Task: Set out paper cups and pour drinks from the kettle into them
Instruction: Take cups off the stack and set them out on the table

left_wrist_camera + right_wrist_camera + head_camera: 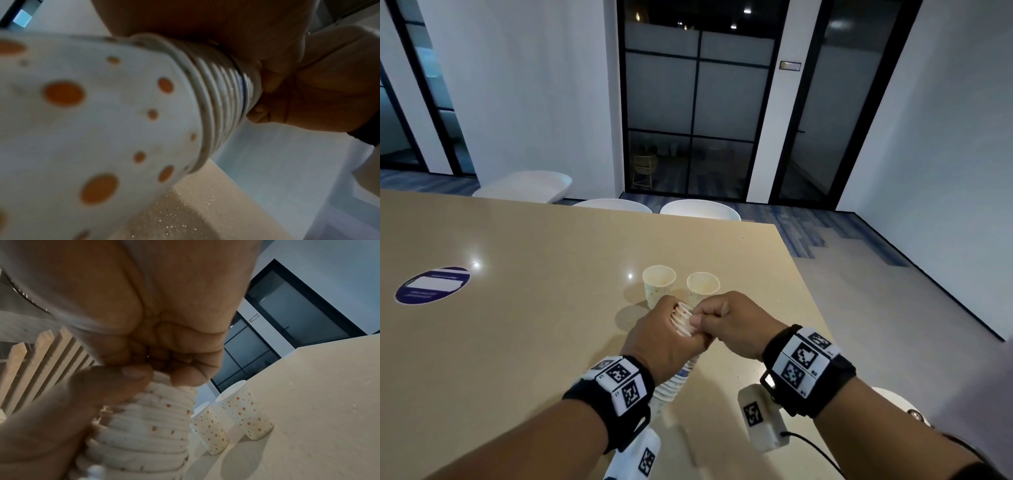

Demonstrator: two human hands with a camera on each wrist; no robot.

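Two paper cups (680, 289) stand upright on the tan table (517, 308), side by side and close together, open tops up. They are white with little orange dots. From the hands they sit at about 12 o'clock, just past the knuckles.

Both hands meet over the table. The left hand (666, 337) is wrapped around a long stack of cups (676, 380). The stack is tipped over, not upright. Its long line runs from about 7 o'clock, near the left wrist, up to about 1 o'clock. The rims point up and away toward the two standing cups, and the closed bottom points back toward the person.

The right hand (726, 323) is curled tight, and its thumb and fingers pinch the rim at the top end of the stack.

Seen from the head, most of the stack hides behind the left hand, and only rims peek out at each end. The left wrist view shows what the head cannot: the dotted side of the outer cup (98, 113) and many rims packed like rings. The right wrist view shows the thumb (115, 382) pressed on the top rim, with ring after ring below it.

White chairs (700, 209) stand at the far edge of the table, at 12 o'clock. A round blue sticker (433, 285) lies on the table at 9 o'clock.
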